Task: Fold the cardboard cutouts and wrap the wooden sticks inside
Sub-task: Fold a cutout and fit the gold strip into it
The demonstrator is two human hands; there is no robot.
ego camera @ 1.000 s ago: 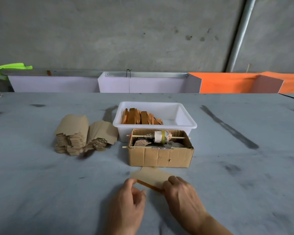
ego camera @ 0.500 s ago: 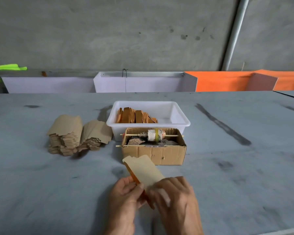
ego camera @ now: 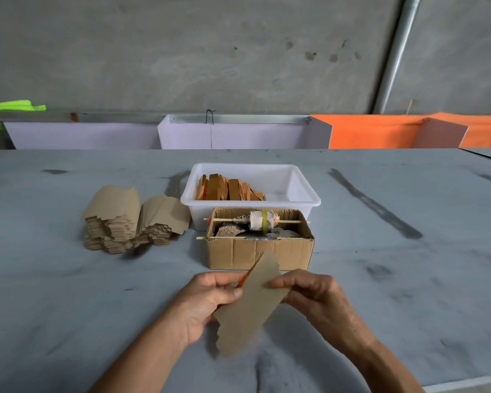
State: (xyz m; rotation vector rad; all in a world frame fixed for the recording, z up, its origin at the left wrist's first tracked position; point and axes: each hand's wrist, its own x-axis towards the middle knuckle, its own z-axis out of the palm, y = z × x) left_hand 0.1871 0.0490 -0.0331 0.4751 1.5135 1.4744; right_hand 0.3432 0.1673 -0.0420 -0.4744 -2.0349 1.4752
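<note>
Cardboard cutout [ego camera: 248, 304] held up just in front of the cardboard box [ego camera: 260, 248], with the wooden stick [ego camera: 248, 273] showing only as an orange sliver behind its left edge. Pinched by left hand [ego camera: 207, 300] and right hand [ego camera: 313, 297] at opposite long edges. Probably light, thin, easily creased; best gripped at the edges. Stick's length hidden. White tub [ego camera: 306, 194] behind the box; cutout stacks [ego camera: 131, 219] to its left.

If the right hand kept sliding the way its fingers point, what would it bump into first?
The right hand points left across the cardboard cutout it pinches, so it would probably meet the left hand gripping the other edge, though depth is hard to judge.
</note>
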